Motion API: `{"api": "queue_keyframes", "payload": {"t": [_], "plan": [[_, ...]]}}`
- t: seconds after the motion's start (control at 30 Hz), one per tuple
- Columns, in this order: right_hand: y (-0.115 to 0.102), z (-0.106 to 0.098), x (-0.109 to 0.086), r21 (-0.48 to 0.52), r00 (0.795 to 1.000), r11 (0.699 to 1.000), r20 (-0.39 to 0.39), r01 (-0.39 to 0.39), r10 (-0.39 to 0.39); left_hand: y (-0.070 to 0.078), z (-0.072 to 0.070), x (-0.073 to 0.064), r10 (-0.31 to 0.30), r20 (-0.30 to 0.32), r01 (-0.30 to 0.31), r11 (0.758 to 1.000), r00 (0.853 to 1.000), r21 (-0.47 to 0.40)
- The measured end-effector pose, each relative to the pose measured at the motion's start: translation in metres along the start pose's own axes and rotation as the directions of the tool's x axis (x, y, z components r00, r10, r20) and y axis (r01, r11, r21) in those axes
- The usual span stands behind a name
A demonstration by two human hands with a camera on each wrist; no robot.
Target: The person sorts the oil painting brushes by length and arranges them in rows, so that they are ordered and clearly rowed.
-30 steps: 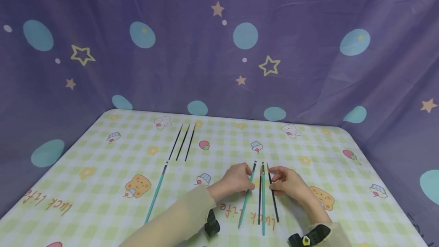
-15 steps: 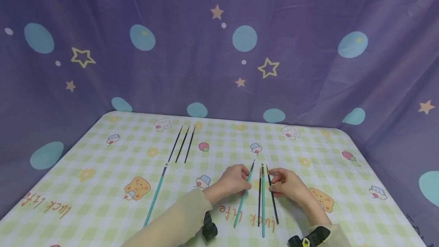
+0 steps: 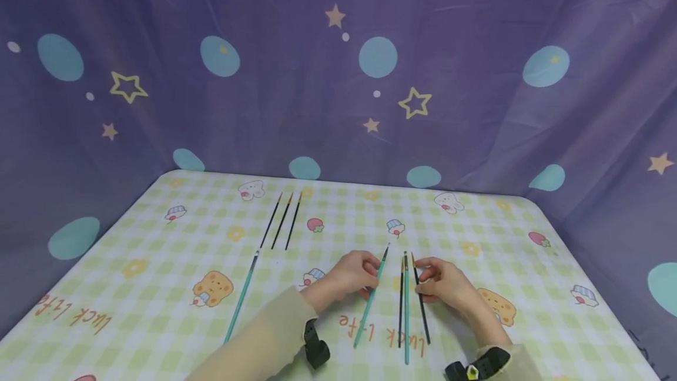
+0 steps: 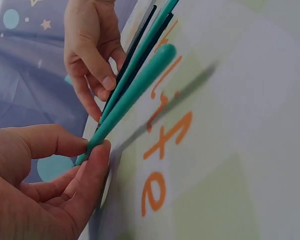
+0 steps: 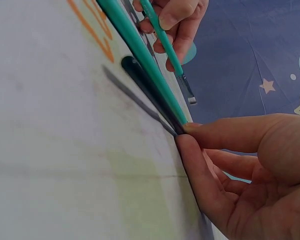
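Head view: left hand [image 3: 349, 274] pinches a teal brush [image 3: 367, 309], slanted, bristles pointing away from the person. Right hand [image 3: 444, 282] pinches a black brush [image 3: 423, 312]. Between the hands lie a middle teal brush [image 3: 406, 316] and, just beside it, a middle black brush [image 3: 400, 310]. Well apart, on the left of the desk [image 3: 158, 310]: an outer teal brush [image 3: 241, 297], its tip near the closest of three black brushes [image 3: 282, 220], set side by side with gaps.

Left wrist view: thumb and fingers grip the teal brush nearer bristles than handle end; that end appears raised off the desk. Judgement: held so far forward, the long handle swings easily; slow wrist motion, handle lowered before release, works best.

Right wrist view: thumb and finger grip the black brush toward its bristles, close by the middle teal brush; contact between the two cannot be told. Judgement: a light pinch and small sideways nudges suit; round handles could roll into neighbours. Fingertips best off the bristles.
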State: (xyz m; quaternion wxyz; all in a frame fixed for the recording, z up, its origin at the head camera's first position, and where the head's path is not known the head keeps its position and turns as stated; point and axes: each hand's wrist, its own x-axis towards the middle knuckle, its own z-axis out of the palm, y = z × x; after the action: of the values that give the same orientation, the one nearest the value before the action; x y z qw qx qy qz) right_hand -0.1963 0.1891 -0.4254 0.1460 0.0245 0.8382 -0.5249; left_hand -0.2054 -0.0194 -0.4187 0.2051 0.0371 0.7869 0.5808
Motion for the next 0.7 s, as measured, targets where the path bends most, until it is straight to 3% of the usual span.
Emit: {"api": "queue_keyframes", "payload": {"t": [0.27,0.7], "plan": [[0.000,0.000,0.001,0.009,1.000,1.000,0.000,-0.002,0.002,-0.004,-0.016,-0.005,0.012,0.011,-0.012,0.999,1.000,-0.035],[0.001,-0.001,0.000,0.005,1.000,1.000,0.008,0.018,-0.018,-0.012,-0.057,-0.026,0.054,-0.005,-0.055,0.997,0.999,-0.049]]}}
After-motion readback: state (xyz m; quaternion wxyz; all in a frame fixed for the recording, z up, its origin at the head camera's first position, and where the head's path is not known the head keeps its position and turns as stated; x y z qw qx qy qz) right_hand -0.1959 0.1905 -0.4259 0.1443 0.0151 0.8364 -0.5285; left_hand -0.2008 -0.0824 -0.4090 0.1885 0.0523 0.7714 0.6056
